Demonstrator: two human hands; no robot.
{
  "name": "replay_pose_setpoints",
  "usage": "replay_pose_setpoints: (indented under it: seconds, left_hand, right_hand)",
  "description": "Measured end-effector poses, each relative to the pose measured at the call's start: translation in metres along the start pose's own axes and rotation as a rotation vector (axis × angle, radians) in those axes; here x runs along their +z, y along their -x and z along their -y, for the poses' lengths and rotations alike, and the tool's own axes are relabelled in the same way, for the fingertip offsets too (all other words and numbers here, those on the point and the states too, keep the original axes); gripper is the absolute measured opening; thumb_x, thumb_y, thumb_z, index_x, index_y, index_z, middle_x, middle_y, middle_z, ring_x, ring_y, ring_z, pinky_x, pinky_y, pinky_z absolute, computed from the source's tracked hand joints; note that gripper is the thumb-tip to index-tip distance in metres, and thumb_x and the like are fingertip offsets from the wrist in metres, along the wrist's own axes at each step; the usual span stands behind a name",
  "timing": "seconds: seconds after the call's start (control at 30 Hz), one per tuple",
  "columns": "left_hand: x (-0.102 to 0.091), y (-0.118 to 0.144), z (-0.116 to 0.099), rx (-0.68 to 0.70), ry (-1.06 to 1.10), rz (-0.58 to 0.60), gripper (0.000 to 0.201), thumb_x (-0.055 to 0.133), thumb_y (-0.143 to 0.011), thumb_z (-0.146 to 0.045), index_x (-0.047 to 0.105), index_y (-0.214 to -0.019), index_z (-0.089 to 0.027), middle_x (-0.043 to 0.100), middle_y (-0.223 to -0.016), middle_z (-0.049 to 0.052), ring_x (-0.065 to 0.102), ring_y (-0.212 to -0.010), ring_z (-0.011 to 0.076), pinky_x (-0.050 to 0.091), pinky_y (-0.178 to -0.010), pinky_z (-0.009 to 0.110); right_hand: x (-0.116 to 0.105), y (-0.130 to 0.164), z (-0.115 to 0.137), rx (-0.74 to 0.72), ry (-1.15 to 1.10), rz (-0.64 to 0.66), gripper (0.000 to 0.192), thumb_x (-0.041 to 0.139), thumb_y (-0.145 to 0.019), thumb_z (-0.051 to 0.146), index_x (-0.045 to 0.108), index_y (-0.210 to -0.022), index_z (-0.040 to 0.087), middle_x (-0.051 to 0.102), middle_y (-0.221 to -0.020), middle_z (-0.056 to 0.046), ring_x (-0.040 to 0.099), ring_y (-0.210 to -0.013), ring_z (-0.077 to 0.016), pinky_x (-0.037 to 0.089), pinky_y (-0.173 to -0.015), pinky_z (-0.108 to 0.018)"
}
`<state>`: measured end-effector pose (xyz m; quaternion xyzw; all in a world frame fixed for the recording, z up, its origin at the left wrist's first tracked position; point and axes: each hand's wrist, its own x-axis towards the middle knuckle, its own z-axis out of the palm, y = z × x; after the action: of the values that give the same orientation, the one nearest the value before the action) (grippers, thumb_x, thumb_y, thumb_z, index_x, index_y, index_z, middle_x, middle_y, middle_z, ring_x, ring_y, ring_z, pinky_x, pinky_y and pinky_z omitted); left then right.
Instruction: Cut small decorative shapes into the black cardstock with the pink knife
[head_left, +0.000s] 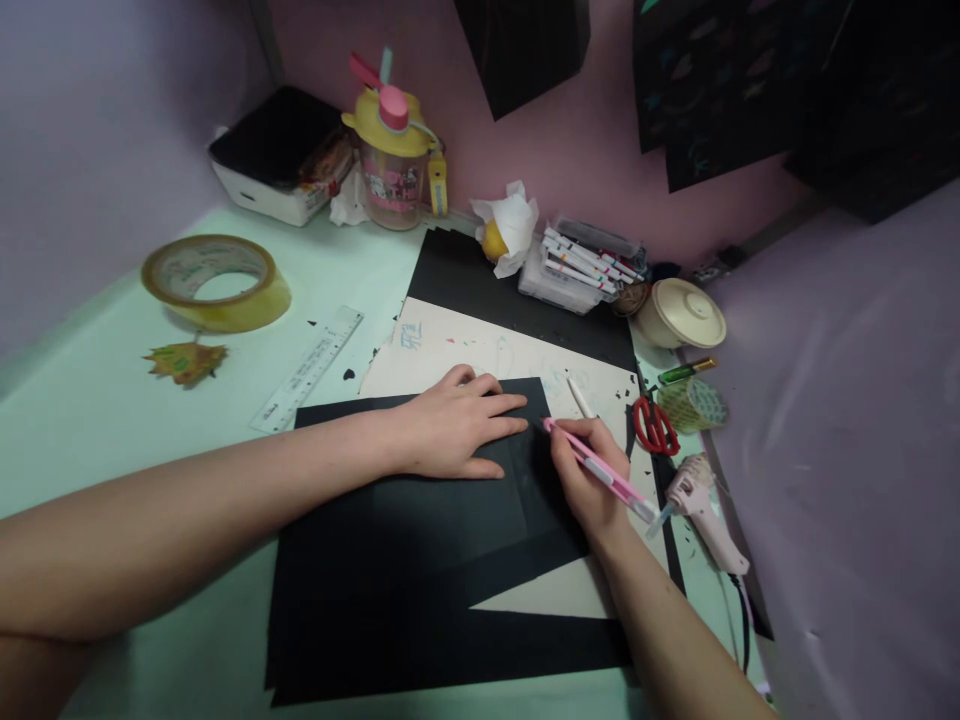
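My left hand (pixel 457 425) lies flat on a sheet of black card (pixel 390 520), fingers spread and pointing right. A pink utility knife (pixel 600 468) is pinched in my right hand (pixel 596 480), its front end at the right part of the card. Whether the blade touches the card is too small to tell. Beneath the black card is a white sheet (pixel 442 345) with blue marks and small black scraps; a triangle of white also shows lower down. A white pen (pixel 579 395) lies just beyond my right hand.
On the right are red-handled scissors (pixel 654 427), a tape roll (pixel 694 405), a glue gun (pixel 709 520) with its cord and a lidded cream pot (pixel 681 312). Leftward are a clear ruler (pixel 307 370), a leaf (pixel 185 362) and wide tape (pixel 217 285). A bottle (pixel 394 175) and marker box (pixel 574 270) stand behind.
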<state>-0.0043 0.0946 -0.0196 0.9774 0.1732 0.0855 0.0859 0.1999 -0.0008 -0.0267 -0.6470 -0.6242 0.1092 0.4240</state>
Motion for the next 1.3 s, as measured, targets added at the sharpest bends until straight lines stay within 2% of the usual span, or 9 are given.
replay_pose_setpoints:
  seconds: [0.07, 0.17, 0.27, 0.37, 0.6, 1.3]
  left_hand:
    - [-0.001, 0.0, -0.002, -0.003, -0.012, 0.003, 0.057, 0.054, -0.087, -0.059, 0.051, -0.135, -0.027, 0.046, -0.146, 0.006, 0.043, -0.118, 0.0295, 0.025, -0.098, 0.043]
    - [-0.005, 0.002, -0.006, -0.006, -0.027, 0.025, 0.057, 0.054, -0.087, -0.058, 0.051, -0.135, -0.027, 0.046, -0.145, 0.006, 0.044, -0.118, 0.0292, 0.025, -0.098, 0.043]
    - [-0.008, 0.003, -0.01, -0.002, -0.025, 0.061, 0.057, 0.056, -0.087, -0.057, 0.052, -0.134, -0.026, 0.047, -0.145, 0.006, 0.045, -0.117, 0.029, 0.025, -0.098, 0.042]
    - [-0.011, 0.004, -0.013, 0.005, -0.017, 0.087, 0.056, 0.058, -0.086, -0.057, 0.053, -0.133, -0.027, 0.047, -0.145, 0.006, 0.045, -0.117, 0.0287, 0.026, -0.097, 0.041]
    - [-0.012, 0.003, -0.015, 0.005, -0.026, 0.113, 0.058, 0.059, -0.086, -0.058, 0.052, -0.135, -0.027, 0.046, -0.145, 0.006, 0.045, -0.117, 0.0286, 0.027, -0.094, 0.039]
    - [-0.011, 0.003, -0.016, -0.013, -0.034, 0.129, 0.058, 0.057, -0.087, -0.059, 0.051, -0.136, -0.027, 0.046, -0.146, 0.005, 0.044, -0.119, 0.0285, 0.027, -0.096, 0.04]
  right_hand:
    - [-0.004, -0.004, 0.0, 0.064, -0.095, -0.012, 0.009, 0.063, -0.084, 0.026, 0.067, -0.09, 0.021, 0.07, -0.082, -0.003, 0.064, -0.072, -0.0162, 0.05, -0.065, -0.027]
    - [-0.013, -0.01, -0.002, 0.129, -0.196, 0.05, 0.017, 0.065, -0.082, 0.027, 0.069, -0.098, 0.022, 0.071, -0.093, -0.004, 0.065, -0.083, -0.019, 0.052, -0.075, -0.031]
    - [-0.019, -0.013, -0.007, 0.208, -0.241, 0.095, 0.011, 0.062, -0.082, 0.026, 0.069, -0.088, 0.021, 0.07, -0.087, -0.004, 0.065, -0.082, -0.0197, 0.051, -0.074, -0.031]
    - [-0.019, -0.013, -0.01, 0.264, -0.27, 0.116, 0.008, 0.06, -0.078, 0.024, 0.067, -0.079, 0.02, 0.067, -0.075, -0.002, 0.061, -0.069, -0.0168, 0.049, -0.063, -0.028]
    - [-0.012, -0.009, -0.005, 0.235, -0.285, 0.206, 0.005, 0.064, -0.078, 0.024, 0.064, -0.077, 0.019, 0.064, -0.071, 0.0, 0.057, -0.065, -0.0141, 0.045, -0.06, -0.025]
    - [-0.011, -0.005, -0.01, 0.22, -0.241, 0.254, 0.006, 0.064, -0.081, 0.025, 0.066, -0.08, 0.02, 0.065, -0.073, 0.0, 0.059, -0.067, -0.0155, 0.046, -0.062, -0.026]
